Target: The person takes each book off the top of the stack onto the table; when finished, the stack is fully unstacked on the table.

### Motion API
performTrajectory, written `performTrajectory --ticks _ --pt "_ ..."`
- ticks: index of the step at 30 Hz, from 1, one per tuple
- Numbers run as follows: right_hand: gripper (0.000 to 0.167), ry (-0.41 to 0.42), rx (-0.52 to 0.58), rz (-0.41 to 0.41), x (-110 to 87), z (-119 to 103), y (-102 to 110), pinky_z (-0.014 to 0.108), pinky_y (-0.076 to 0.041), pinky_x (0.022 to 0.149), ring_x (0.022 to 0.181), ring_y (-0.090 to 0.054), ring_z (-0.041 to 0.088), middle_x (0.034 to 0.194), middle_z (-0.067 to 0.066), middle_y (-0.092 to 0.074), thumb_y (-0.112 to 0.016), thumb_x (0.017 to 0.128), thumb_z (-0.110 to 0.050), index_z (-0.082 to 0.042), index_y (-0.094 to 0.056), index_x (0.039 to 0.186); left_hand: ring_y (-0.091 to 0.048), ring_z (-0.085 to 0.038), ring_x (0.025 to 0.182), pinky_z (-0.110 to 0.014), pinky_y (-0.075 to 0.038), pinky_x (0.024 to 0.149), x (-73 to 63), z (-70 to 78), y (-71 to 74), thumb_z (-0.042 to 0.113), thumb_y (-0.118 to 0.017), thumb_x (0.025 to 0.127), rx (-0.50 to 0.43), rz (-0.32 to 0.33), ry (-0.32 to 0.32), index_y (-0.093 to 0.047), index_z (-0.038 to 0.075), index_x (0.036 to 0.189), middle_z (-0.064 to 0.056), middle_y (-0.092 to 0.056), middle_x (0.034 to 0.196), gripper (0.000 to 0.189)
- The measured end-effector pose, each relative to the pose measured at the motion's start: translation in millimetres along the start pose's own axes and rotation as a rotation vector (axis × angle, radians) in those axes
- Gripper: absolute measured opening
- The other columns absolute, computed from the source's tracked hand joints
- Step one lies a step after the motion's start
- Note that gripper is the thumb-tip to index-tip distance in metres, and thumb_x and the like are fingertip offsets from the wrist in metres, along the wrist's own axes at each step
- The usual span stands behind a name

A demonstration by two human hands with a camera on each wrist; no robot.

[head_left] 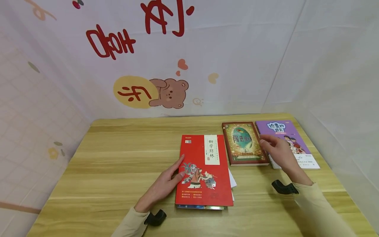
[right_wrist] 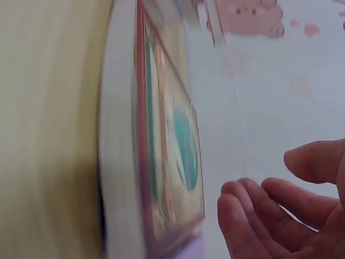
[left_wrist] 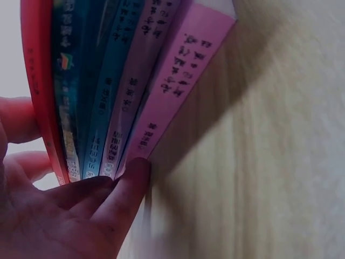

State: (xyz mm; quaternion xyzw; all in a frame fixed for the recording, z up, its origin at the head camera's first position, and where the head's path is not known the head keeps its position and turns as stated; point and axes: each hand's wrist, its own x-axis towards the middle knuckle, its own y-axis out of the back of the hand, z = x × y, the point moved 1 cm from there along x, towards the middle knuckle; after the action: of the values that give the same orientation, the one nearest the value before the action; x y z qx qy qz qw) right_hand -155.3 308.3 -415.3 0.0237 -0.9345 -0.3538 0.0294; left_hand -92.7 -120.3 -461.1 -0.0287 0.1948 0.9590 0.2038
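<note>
Left fingers (head_left: 177, 163), extended, touch stacked books (head_left: 204, 170) at their spines (left_wrist: 175, 75) (right fingers (head_left: 269, 139), slack, near a brown book (head_left: 243, 143)).

Passage runs along the left of the table (head_left: 112, 151); the book stack (head_left: 204, 171), maroon-bordered book (head_left: 244, 144) and purple book (head_left: 299, 146) obstruct rightward.

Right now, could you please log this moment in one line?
left hand: touching book stack; right hand: empty, near brown book; purple book: right of brown book

We saw wood grain on the table (head_left: 118, 158) beneath the red book (head_left: 192, 153), whose paper cover looked smooth. Beyond it we saw a creased cloth backdrop (head_left: 237, 65).
</note>
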Motion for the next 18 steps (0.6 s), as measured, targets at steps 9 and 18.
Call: performTrajectory --ticks 9,18 --pt "0.047 0.032 0.192 -0.133 -29.5 -27 -42 0.029 -0.060 0.085 0.105 -0.073 0.030 0.126 0.022 -0.070 -0.059 0.108 -0.027 0.005 -0.057 0.142 -0.048 -0.033 0.136 -0.040 -0.056 0.099 0.2 5.2 -5.2 0.024 -0.061 0.105 -0.022 0.062 -0.049 -0.034 0.020 0.164 -0.012 -0.026 0.169 0.065" --pt "0.045 0.089 0.162 -0.168 -37.0 -47 -70 0.027 -0.057 0.084 0.107 -0.070 0.027 0.130 0.018 -0.069 -0.063 0.105 -0.025 0.003 -0.061 0.139 -0.051 -0.038 0.137 -0.041 -0.056 0.099 2.2 4.9 -7.4 0.019 -0.063 0.104 -0.155 0.084 -0.027 -0.017 0.009 0.166 -0.019 -0.035 0.163 0.078"
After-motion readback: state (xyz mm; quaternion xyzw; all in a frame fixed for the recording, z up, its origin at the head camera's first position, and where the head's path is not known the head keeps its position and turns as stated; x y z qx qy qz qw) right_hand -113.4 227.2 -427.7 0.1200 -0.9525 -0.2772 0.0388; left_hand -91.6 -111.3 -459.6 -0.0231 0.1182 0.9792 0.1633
